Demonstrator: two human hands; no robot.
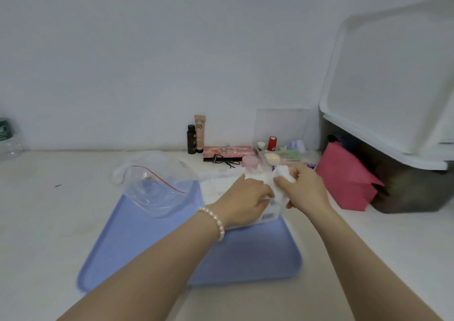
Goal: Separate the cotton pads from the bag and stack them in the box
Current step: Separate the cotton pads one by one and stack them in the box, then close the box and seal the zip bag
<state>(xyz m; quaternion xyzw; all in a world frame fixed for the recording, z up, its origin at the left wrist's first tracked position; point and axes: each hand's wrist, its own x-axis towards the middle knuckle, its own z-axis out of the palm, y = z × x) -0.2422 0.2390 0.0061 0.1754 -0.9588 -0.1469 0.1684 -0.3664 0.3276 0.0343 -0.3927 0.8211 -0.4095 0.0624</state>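
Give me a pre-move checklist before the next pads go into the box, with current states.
1. Right hand grips cotton pads: ok.
2. Left hand at the pads, over the box: ok; its grip cannot tell.
3. Box on the blue tray: ok.
4. Box opening free: cannot tell, hands cover it.
5. Clear bag set aside, left of box: ok.
6. Pads left in bag: cannot tell.

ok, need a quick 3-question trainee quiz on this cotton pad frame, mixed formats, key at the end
1. True or false: the right hand holds cotton pads.
2. Which wrist wears the pearl bracelet?
3. The clear bag with the red strip lies partly on: A) blue tray B) pink pouch C) grey bin

Key: 1 true; 2 left; 3 A
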